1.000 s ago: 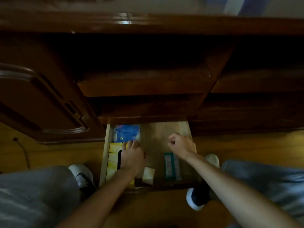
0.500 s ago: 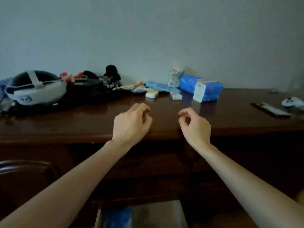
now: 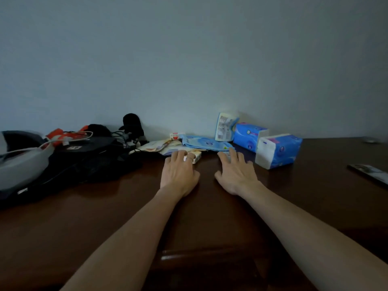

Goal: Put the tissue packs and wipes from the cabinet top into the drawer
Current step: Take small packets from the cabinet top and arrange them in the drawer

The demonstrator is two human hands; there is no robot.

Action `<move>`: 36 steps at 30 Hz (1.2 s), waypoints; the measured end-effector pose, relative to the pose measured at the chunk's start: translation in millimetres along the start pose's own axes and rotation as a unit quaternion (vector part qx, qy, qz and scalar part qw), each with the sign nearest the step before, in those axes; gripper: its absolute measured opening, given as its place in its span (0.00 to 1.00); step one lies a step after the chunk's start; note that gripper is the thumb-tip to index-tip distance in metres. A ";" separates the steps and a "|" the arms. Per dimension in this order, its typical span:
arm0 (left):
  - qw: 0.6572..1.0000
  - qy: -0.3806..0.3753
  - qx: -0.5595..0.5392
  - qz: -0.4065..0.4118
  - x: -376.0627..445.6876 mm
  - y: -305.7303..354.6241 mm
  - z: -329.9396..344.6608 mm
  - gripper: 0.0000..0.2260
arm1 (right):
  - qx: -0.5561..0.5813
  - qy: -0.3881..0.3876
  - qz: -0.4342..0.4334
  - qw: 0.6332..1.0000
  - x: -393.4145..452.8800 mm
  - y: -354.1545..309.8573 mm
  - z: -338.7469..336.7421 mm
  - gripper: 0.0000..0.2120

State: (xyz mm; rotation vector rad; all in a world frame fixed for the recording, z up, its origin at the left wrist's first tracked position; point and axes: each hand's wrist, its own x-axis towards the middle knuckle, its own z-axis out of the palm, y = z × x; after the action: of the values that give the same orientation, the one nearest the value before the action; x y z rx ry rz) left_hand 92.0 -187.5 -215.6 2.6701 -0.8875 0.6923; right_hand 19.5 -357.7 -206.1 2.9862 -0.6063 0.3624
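Left hand [image 3: 180,173] stretched forward over the desk [image 3: 105,217], grip loose, fingers laid on a small white pack [image 3: 195,156]. Right hand [image 3: 237,175] beside it, fingers spread wide, tips reaching a small pack [image 3: 227,155] at the edge of a flat blue wipes pouch [image 3: 206,143]. Beyond, two blue tissue packs [image 3: 279,151] near the wall. Far left, dark heap of gear [image 3: 84,160].

I see two blue tissue packs [image 3: 279,151] [image 3: 249,136] side by side near the wall, a flat blue wipes pouch [image 3: 206,143] lying left of them, an upright pack [image 3: 224,127] behind, and what may be a small white pack [image 3: 196,156], partly covered.
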 end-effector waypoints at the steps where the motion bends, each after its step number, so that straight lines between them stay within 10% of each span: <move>1: 1.000 -0.003 0.012 -0.003 10.8 -4.4 7.5 0.27 | 0.009 -0.012 0.006 1.000 12.1 0.2 5.7 0.33; 12: 0.991 -0.118 0.046 -0.046 86.7 -32.1 54.6 0.32 | 0.028 -0.086 0.001 0.996 87.0 3.3 33.2 0.31; 24: 0.991 -0.132 0.025 0.004 -33.1 -18.8 -22.7 0.30 | 0.103 -0.068 -0.044 0.991 -21.8 -7.0 -0.2 0.21; 36: 0.998 -0.030 0.044 0.033 -209.7 13.6 -113.0 0.33 | 0.111 0.200 -0.065 0.971 -210.7 -25.2 -24.5 0.01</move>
State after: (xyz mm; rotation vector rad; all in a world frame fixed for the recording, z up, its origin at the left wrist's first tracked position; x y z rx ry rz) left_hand -104.4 -52.3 -224.1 2.7632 -0.9861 0.6833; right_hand -164.3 -252.5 -234.3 2.9950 -0.3457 1.0486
